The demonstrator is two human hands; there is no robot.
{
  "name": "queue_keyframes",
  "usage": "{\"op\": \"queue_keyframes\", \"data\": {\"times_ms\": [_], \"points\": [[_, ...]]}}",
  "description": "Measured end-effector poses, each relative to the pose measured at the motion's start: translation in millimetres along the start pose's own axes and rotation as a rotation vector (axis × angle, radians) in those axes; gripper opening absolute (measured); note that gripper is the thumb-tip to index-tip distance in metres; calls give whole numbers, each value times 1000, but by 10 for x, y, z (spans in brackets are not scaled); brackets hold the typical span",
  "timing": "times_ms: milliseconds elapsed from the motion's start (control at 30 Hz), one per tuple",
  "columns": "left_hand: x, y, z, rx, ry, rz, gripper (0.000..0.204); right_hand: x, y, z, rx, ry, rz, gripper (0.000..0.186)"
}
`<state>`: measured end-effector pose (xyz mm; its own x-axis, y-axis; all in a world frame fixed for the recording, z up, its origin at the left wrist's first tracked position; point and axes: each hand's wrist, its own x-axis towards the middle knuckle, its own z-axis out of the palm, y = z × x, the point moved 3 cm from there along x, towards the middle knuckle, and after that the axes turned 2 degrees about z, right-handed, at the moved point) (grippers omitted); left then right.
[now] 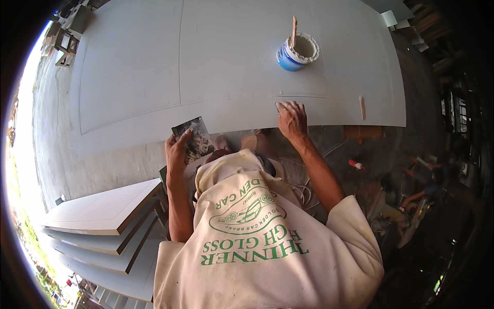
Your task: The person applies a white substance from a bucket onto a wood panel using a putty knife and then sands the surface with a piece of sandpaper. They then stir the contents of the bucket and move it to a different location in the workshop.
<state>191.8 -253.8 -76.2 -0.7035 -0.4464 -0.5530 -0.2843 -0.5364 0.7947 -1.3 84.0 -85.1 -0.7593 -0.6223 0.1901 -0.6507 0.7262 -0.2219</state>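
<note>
My left hand (177, 152) grips a dark square plate (195, 139) smeared with pale paste, held just off the near edge of a large pale grey panel (236, 51) with grooved lines. My right hand (292, 121) is over that edge, fingers curled closed at the surface; whatever they hold, if anything, is too small to make out. A blue-and-white tub of pale putty (293, 59), with a wooden stick standing in it, sits on the panel beyond my right hand. A small wooden stick (363, 107) lies near the panel's right end.
Stacked pale panels (103, 206) lean out at lower left. Wooden stools (66, 46) stand at upper left. A red-and-white bottle (355, 165) lies on the concrete floor to the right, among cables, tools and dim clutter. Bright daylight comes in along the left.
</note>
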Motion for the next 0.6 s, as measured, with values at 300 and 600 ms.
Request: {"op": "queue_keyframes", "data": {"times_ms": [300, 600], "points": [[26, -79, -35, -17, 41, -32, 18, 526, -583, 369, -23, 48, 134, 18], [32, 7, 8, -78, 42, -14, 19, 99, 72, 1, -25, 157, -18, 32]]}}
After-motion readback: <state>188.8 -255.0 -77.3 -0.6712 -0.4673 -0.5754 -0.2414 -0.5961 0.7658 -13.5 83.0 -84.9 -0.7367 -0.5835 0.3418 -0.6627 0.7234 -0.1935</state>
